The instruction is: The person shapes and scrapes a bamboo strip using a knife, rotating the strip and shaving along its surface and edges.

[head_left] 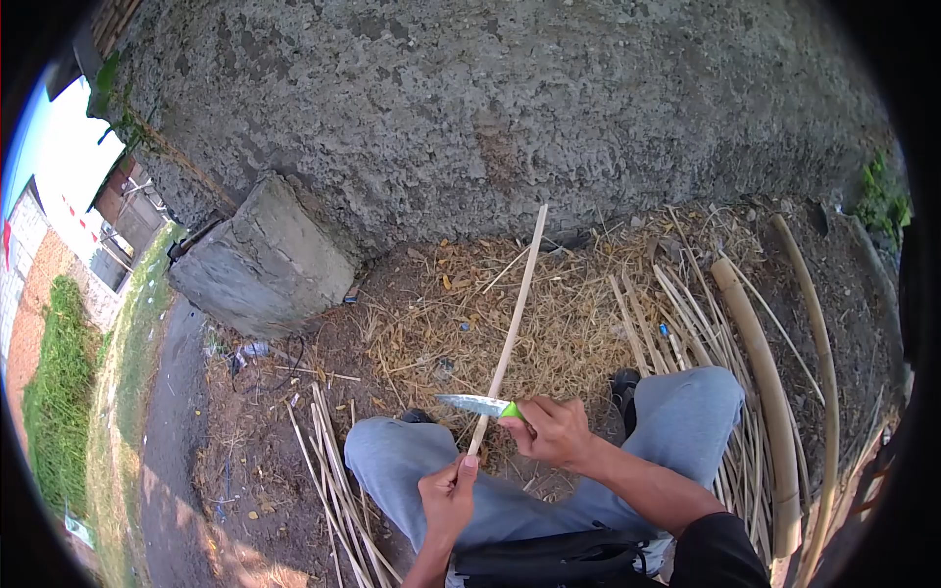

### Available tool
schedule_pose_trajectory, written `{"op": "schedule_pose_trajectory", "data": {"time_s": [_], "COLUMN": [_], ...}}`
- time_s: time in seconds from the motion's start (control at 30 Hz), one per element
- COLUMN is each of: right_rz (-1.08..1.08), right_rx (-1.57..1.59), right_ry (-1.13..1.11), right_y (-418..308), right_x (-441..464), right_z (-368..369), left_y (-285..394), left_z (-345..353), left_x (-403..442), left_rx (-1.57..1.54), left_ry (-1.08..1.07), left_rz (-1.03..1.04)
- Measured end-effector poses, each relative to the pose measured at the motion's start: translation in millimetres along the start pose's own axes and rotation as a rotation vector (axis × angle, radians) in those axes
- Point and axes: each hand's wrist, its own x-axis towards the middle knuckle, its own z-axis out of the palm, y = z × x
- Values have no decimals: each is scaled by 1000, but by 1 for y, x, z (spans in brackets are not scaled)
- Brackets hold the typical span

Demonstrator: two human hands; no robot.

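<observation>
A long pale bamboo strip slants up and away from my lap toward the wall. Its near end is gripped in my left hand, thumb laid along the strip. My right hand is closed round the green handle of a knife. The blade points left and lies across the strip just above my left hand; whether it cuts in or only rests there I cannot tell. Most of the handle is hidden in my fingers.
Split bamboo strips lie by my left leg, and a larger bundle by my right. Two thick bamboo poles lie further right. Shavings cover the ground before a rough wall. A concrete block stands at left.
</observation>
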Motion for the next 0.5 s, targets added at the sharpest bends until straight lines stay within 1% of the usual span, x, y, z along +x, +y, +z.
{"op": "schedule_pose_trajectory", "data": {"time_s": [0.03,0.07,0.13,0.27,0.33,0.4,0.47,0.5], "right_rz": [107,106,164,169,154,187,220,184], "right_rx": [1,-1,-45,-48,21,0,-22,-36], "right_ry": [0,2,51,110,181,173,165,138], "right_y": [5,14,32,36,34,36,38,38], "right_x": [4,9,18,16,19,24,25,23], "right_z": [-2,-7,-18,-17,-12,-20,-23,-23], "left_y": [-8,-15,-22,-27,-32,-35,-37,-48], "left_z": [-3,-5,-6,-17,-25,-37,-49,-58], "left_x": [-5,-11,-23,-29,-32,-35,-43,-47], "left_rx": [12,25,4,-4,17,49,91,92], "left_ry": [-28,-56,-60,-81,-88,-100,-112,-116], "left_rz": [-36,-71,-74,-60,-27,13,-50,-47]}}
